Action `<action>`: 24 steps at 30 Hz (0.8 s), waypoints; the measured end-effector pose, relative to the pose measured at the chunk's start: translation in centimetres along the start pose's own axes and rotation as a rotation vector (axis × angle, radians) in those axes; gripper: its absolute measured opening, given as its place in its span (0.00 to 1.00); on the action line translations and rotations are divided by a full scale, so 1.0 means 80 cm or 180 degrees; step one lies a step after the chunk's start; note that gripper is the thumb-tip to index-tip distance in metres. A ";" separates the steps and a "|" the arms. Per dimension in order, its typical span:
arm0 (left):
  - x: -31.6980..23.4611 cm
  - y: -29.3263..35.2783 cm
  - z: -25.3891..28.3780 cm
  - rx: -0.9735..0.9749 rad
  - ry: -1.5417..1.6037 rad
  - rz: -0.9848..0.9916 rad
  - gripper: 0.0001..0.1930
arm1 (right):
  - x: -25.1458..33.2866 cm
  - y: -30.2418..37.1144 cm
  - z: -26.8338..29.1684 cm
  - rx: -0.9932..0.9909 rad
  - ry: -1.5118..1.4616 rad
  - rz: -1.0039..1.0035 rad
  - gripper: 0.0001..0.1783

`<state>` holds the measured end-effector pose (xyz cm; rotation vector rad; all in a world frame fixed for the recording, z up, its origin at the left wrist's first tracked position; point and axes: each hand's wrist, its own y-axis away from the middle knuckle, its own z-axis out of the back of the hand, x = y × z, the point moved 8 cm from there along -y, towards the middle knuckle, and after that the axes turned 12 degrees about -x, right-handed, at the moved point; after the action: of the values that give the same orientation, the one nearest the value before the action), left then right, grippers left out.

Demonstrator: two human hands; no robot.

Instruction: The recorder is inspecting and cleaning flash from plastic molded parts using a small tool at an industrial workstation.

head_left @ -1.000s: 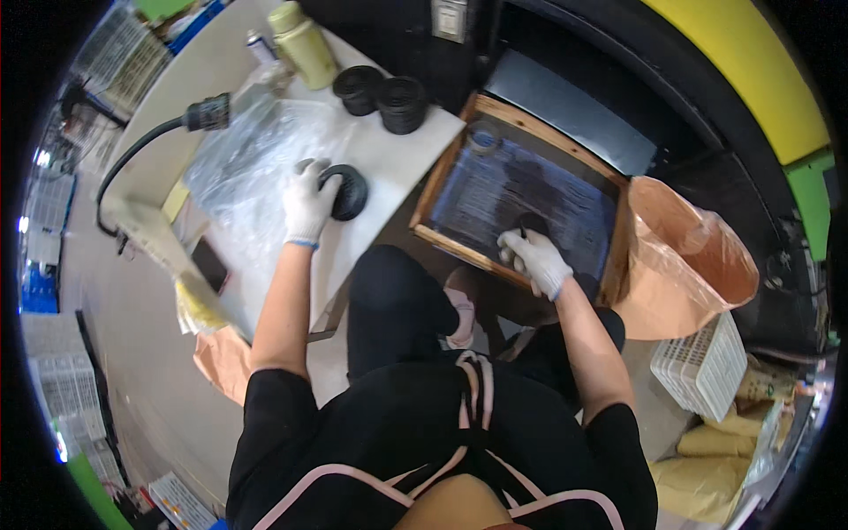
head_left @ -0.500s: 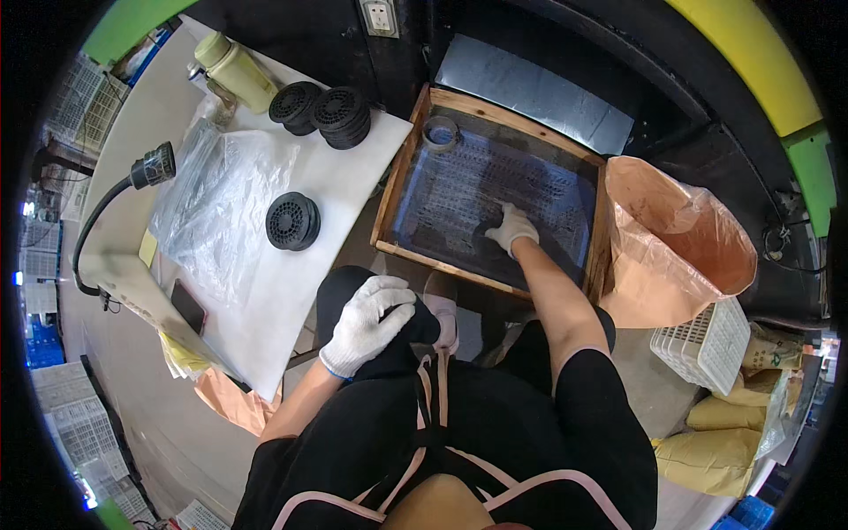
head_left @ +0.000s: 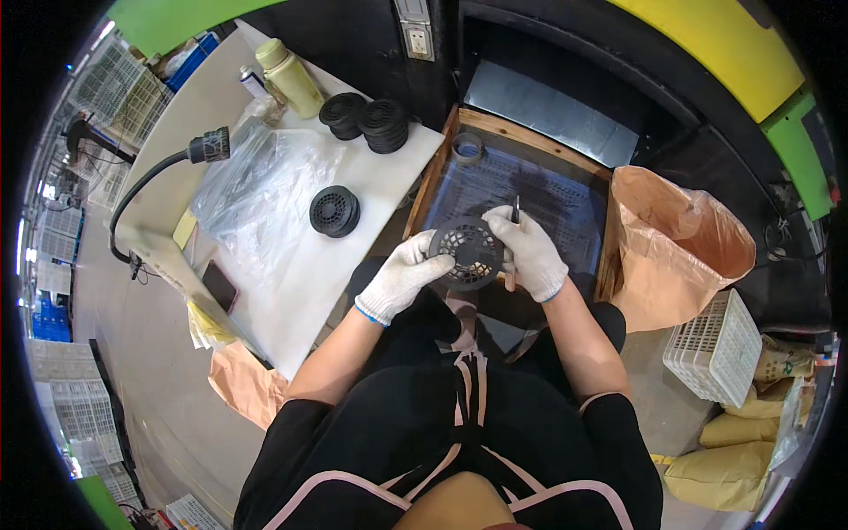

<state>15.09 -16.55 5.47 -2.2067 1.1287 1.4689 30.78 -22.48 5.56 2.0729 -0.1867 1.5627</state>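
A black round grille (head_left: 469, 253) with a pattern of holes is held up over my lap, near the front edge of the wooden-framed tray (head_left: 609, 256). My left hand (head_left: 404, 280), in a white knit glove, grips its left rim with the thumb on top. The gloved right hand (head_left: 532, 254) is closed at the right rim. From between its fingers a slim dark pointed tool (head_left: 516, 208) sticks up; the rest of it is mostly hidden. On the white table, a short stack of similar grilles (head_left: 335, 211) stands left of my hands.
Farther back on the table are two more grille stacks (head_left: 383, 125), clear plastic bags (head_left: 256, 190), a yellow-green bottle (head_left: 290, 79), a phone (head_left: 220, 287) and a gooseneck lamp (head_left: 208, 146). A tape roll (head_left: 467, 148) lies in the tray. Right of it stand a copper-coloured bag (head_left: 658, 274) and white basket (head_left: 720, 344).
My right hand has come back from the tray toward my lap. The left hand has risen from my knee to meet it. Both now hold a grille, and the view has shifted slightly.
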 end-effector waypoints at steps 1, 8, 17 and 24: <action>-0.002 0.007 0.000 0.0003 -0.0016 -0.0022 0.15 | 0.005 0.008 -0.002 0.0012 -0.0007 0.0024 0.16; -0.063 0.055 -0.030 0.0347 -0.1566 -0.2366 0.07 | 0.009 0.057 -0.041 0.0429 0.0892 -0.0261 0.18; -0.039 0.049 0.002 -0.1110 -0.1063 -0.0906 0.13 | 0.026 0.105 -0.085 0.0215 0.0724 0.1251 0.15; -0.036 0.050 -0.011 -0.1343 0.0421 -0.0243 0.21 | 0.038 0.099 -0.073 0.0025 -0.0136 0.0400 0.16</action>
<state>12.29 -18.39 9.19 -2.6265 0.8141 1.6730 23.50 -25.73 12.05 2.1380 -0.3326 1.5947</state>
